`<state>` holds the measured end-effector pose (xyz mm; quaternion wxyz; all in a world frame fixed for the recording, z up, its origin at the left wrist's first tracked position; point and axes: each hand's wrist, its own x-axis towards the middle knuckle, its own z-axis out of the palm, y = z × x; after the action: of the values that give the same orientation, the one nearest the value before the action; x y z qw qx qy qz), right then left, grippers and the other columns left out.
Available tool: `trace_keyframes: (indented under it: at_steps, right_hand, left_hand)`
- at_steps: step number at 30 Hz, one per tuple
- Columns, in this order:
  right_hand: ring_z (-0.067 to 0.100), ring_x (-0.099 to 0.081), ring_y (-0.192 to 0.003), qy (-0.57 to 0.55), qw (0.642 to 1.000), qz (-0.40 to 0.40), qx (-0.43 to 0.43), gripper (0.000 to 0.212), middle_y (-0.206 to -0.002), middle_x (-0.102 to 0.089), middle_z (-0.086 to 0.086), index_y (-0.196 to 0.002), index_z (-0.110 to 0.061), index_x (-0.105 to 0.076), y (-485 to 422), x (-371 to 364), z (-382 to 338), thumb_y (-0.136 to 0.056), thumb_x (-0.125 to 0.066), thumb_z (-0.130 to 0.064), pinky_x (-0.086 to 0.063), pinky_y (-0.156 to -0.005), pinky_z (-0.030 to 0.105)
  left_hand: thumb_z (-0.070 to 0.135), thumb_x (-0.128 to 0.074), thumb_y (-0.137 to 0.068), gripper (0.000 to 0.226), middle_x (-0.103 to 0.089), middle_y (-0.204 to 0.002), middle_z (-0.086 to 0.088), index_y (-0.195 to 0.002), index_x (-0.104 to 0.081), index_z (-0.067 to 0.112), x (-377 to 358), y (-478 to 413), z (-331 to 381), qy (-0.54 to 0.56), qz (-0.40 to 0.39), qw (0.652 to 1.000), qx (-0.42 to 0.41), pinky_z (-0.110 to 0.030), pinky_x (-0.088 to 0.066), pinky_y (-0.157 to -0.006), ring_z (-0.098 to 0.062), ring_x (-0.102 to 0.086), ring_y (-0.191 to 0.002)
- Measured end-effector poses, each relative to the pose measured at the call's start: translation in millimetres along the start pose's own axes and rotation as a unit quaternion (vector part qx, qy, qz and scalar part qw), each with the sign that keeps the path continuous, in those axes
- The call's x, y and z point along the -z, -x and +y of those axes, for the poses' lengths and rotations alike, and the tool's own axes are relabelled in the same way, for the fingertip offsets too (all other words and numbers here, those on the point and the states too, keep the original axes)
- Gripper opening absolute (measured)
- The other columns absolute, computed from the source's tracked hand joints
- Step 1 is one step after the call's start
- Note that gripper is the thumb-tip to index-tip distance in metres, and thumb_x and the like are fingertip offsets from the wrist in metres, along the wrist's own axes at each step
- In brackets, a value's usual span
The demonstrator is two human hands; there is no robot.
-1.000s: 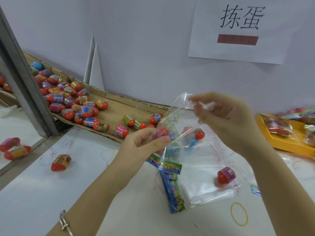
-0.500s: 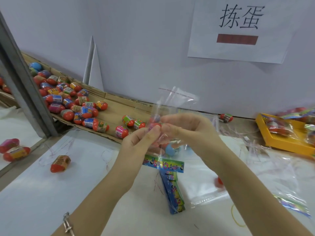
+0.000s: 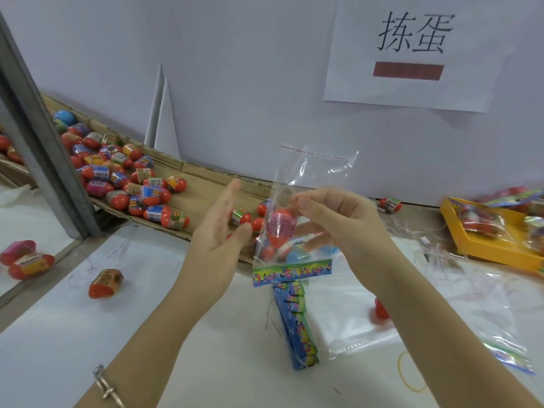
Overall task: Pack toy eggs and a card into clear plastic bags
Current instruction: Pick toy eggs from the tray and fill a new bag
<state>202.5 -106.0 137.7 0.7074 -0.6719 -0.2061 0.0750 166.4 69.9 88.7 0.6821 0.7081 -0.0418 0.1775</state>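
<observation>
Because the clear bag (image 3: 306, 172) at frame centre looks thin, limp and slippery under its light eggs (image 3: 281, 228) and card (image 3: 292, 272), my right hand (image 3: 332, 222) pinches its neck, my left hand (image 3: 219, 228) flat-fingered and empty beside it.
</observation>
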Motion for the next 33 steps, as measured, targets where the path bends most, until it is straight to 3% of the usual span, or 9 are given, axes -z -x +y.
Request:
trace_keyframes:
  at_steps: [3, 6, 11, 15, 18, 23, 27, 30, 33]
  right_hand:
    - [0.021, -0.071, -0.069, 0.025, 1.000, 0.000, 0.001, 0.010, -0.086, -0.075, 0.010, -0.085, -0.019, -0.075, 0, -3, 4, -0.087, -0.065, -0.016, -0.052, -0.049, 0.023]
    - [0.019, -0.070, -0.068, 0.043, 0.999, -0.007, 0.017, 0.009, -0.082, -0.075, 0.008, -0.089, -0.015, -0.075, 2, -8, 7, -0.086, -0.066, -0.013, -0.051, -0.046, 0.022]
    - [0.018, -0.069, -0.066, 0.063, 0.998, -0.008, 0.026, 0.014, -0.083, -0.075, 0.002, -0.087, -0.021, -0.076, 2, -11, 10, -0.087, -0.068, -0.009, -0.051, -0.045, 0.023]
    - [0.012, -0.069, -0.064, 0.053, 0.999, -0.007, -0.001, 0.010, -0.081, -0.075, -0.002, -0.091, -0.022, -0.074, 2, -11, 11, -0.083, -0.072, -0.015, -0.050, -0.044, 0.022]
    - [0.010, -0.069, -0.065, 0.057, 0.997, -0.016, -0.042, 0.027, -0.086, -0.075, -0.002, -0.095, -0.021, -0.073, 2, -11, 11, -0.070, -0.080, -0.024, -0.049, -0.046, 0.019]
    - [0.014, -0.068, -0.060, 0.020, 0.999, 0.021, -0.025, 0.012, -0.075, -0.074, 0.005, -0.087, -0.012, -0.073, 0, -11, 15, -0.076, -0.077, -0.008, -0.051, -0.052, 0.019]
    - [0.014, -0.069, -0.066, 0.014, 0.999, 0.003, -0.036, 0.016, -0.086, -0.074, 0.011, -0.087, -0.021, -0.073, -1, -7, 15, -0.078, -0.075, -0.008, -0.054, -0.057, 0.022]
    - [0.021, -0.072, -0.090, -0.008, 0.994, -0.061, -0.093, 0.050, -0.107, -0.071, 0.008, -0.113, -0.023, -0.064, -1, -7, 17, -0.066, -0.080, -0.029, -0.059, -0.067, 0.034]
    - [0.017, -0.072, -0.087, -0.012, 0.986, -0.102, -0.132, 0.061, -0.103, -0.072, 0.002, -0.115, -0.025, -0.059, 3, -13, 22, -0.063, -0.088, -0.009, -0.058, -0.067, 0.028]
  left_hand:
    - [0.040, -0.068, -0.079, 0.038, -0.070, -0.113, -0.010, -0.114, -0.071, 0.025, -3, 4, 1, 0.140, -0.067, 0.987, 0.052, -0.038, -0.051, -0.088, -0.026, -0.065, -0.101]
    - [0.034, -0.082, -0.069, 0.030, -0.076, -0.097, -0.009, -0.097, -0.078, 0.025, -10, 7, 2, 0.135, -0.065, 0.987, 0.052, -0.025, -0.058, -0.069, -0.020, -0.073, -0.085]
    - [0.035, -0.076, -0.057, 0.026, -0.075, -0.078, -0.004, -0.079, -0.079, 0.022, -13, 7, 2, 0.179, 0.000, 0.981, 0.073, -0.025, -0.058, -0.063, -0.014, -0.071, -0.068]
    - [0.031, -0.074, -0.062, 0.018, -0.074, -0.074, -0.004, -0.074, -0.079, 0.019, -14, 7, 2, 0.175, 0.025, 0.980, 0.089, -0.023, -0.056, -0.057, -0.013, -0.069, -0.062]
    - [0.026, -0.070, -0.068, 0.017, -0.075, -0.077, -0.004, -0.079, -0.080, 0.018, -14, 7, 4, 0.208, 0.029, 0.974, 0.089, -0.021, -0.055, -0.056, -0.012, -0.071, -0.064]
    - [0.033, -0.074, -0.063, 0.035, -0.076, -0.095, -0.011, -0.093, -0.079, 0.015, -14, 7, 11, 0.235, -0.015, 0.963, 0.129, -0.026, -0.059, -0.067, -0.020, -0.073, -0.083]
    - [0.025, -0.076, -0.057, 0.031, -0.076, -0.088, -0.012, -0.084, -0.079, 0.012, -13, 5, 11, 0.239, 0.019, 0.959, 0.153, -0.025, -0.058, -0.060, -0.019, -0.073, -0.073]
    - [0.025, -0.070, -0.066, 0.019, -0.075, -0.081, -0.009, -0.078, -0.078, 0.012, -11, 4, 11, 0.265, 0.054, 0.954, 0.132, -0.026, -0.059, -0.060, -0.017, -0.071, -0.069]
    - [0.025, -0.066, -0.074, 0.021, -0.076, -0.087, -0.011, -0.081, -0.078, 0.010, -12, 4, 11, 0.273, 0.077, 0.953, 0.103, -0.028, -0.058, -0.062, -0.020, -0.072, -0.076]
